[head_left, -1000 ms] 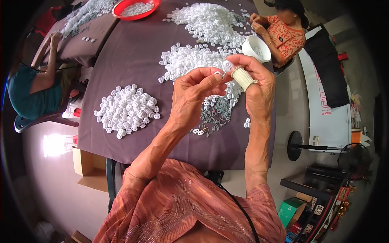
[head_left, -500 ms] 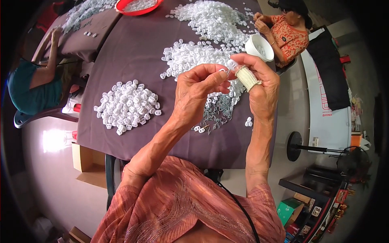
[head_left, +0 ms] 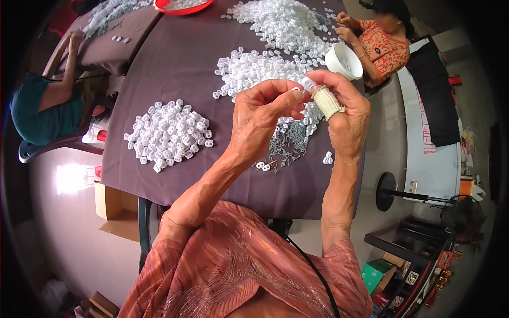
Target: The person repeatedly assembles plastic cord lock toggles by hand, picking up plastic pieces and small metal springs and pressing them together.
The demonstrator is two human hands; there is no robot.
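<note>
Left hand point(head_left: 254, 114) and right hand point(head_left: 350, 114) have drifted slightly right in my view since a second ago, and everything on the brown cloth-covered worktop point(head_left: 286, 196) has shifted right and a little upward; the pose of the hands is almost unchanged.

At far left I see a seated person in a teal top point(head_left: 42, 116). A heap of small white oval plastic pieces point(head_left: 168, 133) lies near the worktop's left edge, toward its near left corner. Next comes the left hand, thumb and forefinger pinched together; what they grip is too small for me to tell. Beyond them spreads a broader heap of the same white pieces point(head_left: 249, 69), well in from the near edge. Small grey pins point(head_left: 287, 143) lie between the forearms.

I have the right hand's thumb and forefinger closed on one white plastic piece point(head_left: 308, 83), raised over the worktop just beside the left fingertips. A cream ribbed knit sleeve point(head_left: 328, 104) wraps that thumb. Past it, a white round bowl point(head_left: 335, 64) stands by the right edge, near a person in an orange patterned top point(head_left: 384, 53).
</note>
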